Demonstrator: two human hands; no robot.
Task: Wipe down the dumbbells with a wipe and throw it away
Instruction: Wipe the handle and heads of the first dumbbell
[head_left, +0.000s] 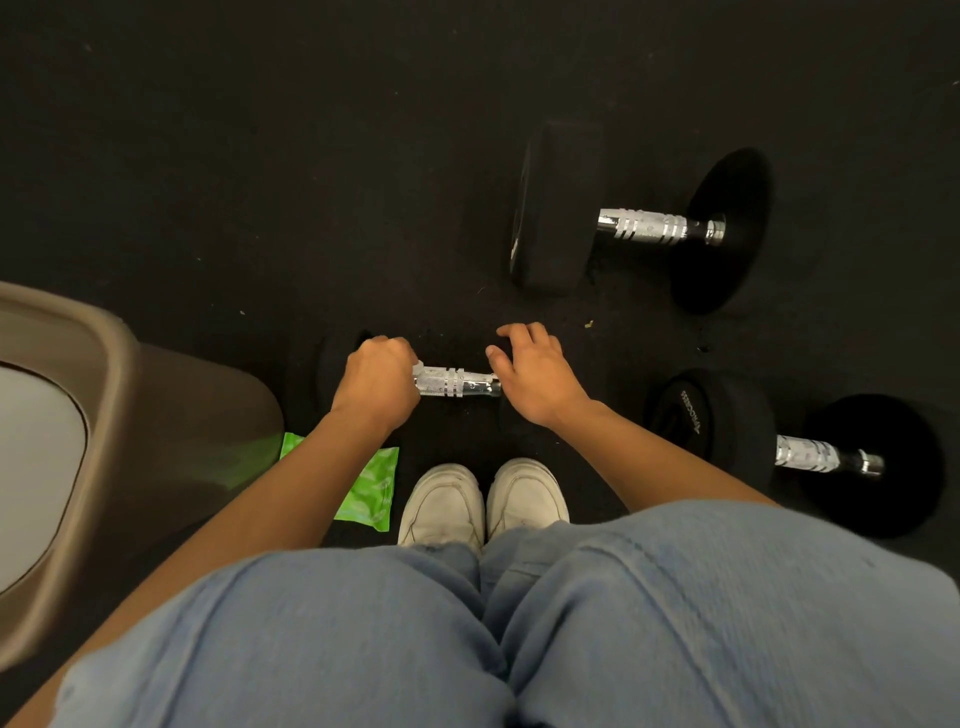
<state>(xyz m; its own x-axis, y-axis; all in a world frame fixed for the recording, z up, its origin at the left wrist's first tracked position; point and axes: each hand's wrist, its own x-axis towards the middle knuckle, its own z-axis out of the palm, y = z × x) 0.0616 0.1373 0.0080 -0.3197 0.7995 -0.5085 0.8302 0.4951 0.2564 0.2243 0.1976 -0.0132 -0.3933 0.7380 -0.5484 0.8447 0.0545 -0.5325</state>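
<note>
my left hand (376, 382) gripping dumbbell handle (454, 382), wipe (417, 368) edge peeking out, right hand (532, 374) spread loose over handle's far end

Bare floor (260, 156) lies open ahead and to the left. The bin (156, 395) crowds the left; the far dumbbell (644, 226) and right dumbbell (808, 452) block the right.

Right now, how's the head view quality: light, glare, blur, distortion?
Head view: dim, black dumbbell heads nearly merge with the dark floor; glare on the chrome handle that the left hand grips; jeans and bin look soft near the edges; wide-angle bending stretches the frame's borders.
</note>
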